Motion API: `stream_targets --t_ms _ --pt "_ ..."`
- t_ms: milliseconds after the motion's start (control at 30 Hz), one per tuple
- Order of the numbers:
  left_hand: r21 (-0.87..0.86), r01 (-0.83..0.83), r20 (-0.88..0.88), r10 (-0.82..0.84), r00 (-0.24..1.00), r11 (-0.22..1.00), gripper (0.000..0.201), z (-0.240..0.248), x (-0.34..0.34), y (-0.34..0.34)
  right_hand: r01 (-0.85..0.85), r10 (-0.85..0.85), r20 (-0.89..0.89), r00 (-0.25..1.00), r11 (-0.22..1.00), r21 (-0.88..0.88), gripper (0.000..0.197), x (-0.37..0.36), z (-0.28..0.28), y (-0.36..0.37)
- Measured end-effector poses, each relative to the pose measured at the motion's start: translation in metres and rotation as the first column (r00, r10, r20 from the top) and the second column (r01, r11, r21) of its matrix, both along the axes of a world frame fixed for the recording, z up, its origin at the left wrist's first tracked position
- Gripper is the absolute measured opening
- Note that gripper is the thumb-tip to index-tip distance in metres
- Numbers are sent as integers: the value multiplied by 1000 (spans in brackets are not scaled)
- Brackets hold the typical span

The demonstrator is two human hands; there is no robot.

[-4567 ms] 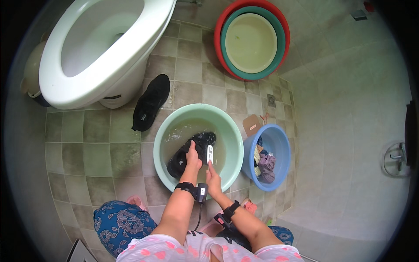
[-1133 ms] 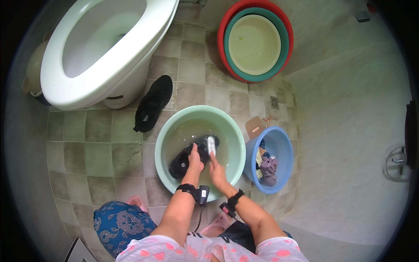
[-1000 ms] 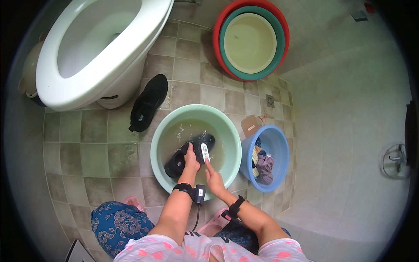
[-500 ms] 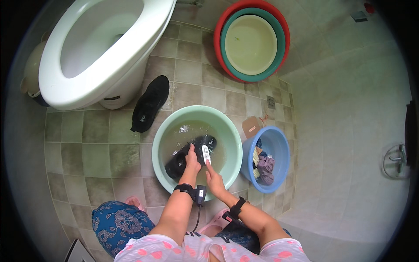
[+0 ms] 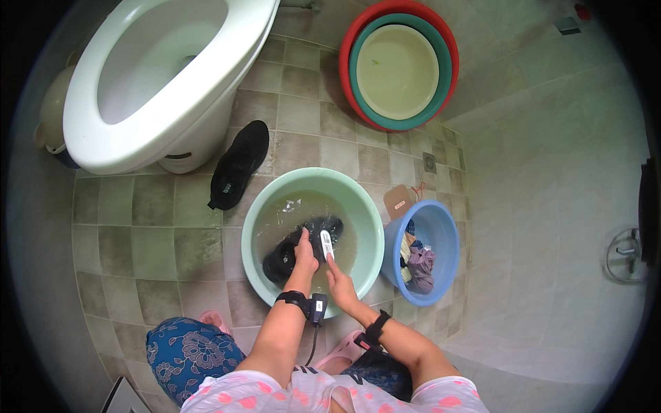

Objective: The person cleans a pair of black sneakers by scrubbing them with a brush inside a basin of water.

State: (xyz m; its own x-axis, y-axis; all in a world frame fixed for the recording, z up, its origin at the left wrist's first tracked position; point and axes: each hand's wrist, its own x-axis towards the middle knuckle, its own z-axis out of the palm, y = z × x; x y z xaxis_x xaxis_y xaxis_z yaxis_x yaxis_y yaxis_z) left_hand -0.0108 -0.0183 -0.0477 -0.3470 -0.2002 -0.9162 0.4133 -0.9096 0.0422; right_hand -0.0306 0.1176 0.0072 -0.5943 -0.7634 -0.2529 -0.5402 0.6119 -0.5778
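Observation:
A black shoe [image 5: 282, 257] lies partly under murky water in a pale green basin [image 5: 372, 256] on the floor before me. My left hand [image 5: 305, 255] grips the shoe near its middle, the thumb on top and the other fingers hidden by the shoe and water. My right hand [image 5: 340, 283] is closed round the lower end of a white brush [image 5: 326, 244]. The brush rests against the shoe's right side, and its bristles are out of sight. The matching black shoe [image 5: 239, 165] lies on the tiles, up and left of the basin.
A blue basin [image 5: 446, 251] with crumpled clothes stands close on the right, a brown flat piece [image 5: 398, 202] beside it. Nested red, teal and cream basins [image 5: 451, 65] are at the far right. A toilet [image 5: 189, 131] fills the far left. Tiled wall [image 5: 544, 227] bounds the right.
Both hands keep their hold on the shoe and the brush. The whole view has shifted very slightly; nothing else visibly differs.

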Motion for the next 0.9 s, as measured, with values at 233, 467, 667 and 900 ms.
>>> stream_targets --t_ms 233,467,667,900 --pt "-70 -60 -75 54 996 996 61 -10 -7 7 -69 178 -193 965 881 468 58 -59 0 -41" --pt "-45 -36 2 36 999 998 51 -6 -2 5 -5 4 5 1000 991 131 52 -15 -6 -26" --pt "-9 26 39 -26 999 1000 53 6 0 2 -60 62 -7 998 977 207 53 -15 12 -16" --pt "-37 -13 -26 12 1000 999 58 -8 -3 4 47 -16 -110 994 955 291 51 -44 -7 -59"
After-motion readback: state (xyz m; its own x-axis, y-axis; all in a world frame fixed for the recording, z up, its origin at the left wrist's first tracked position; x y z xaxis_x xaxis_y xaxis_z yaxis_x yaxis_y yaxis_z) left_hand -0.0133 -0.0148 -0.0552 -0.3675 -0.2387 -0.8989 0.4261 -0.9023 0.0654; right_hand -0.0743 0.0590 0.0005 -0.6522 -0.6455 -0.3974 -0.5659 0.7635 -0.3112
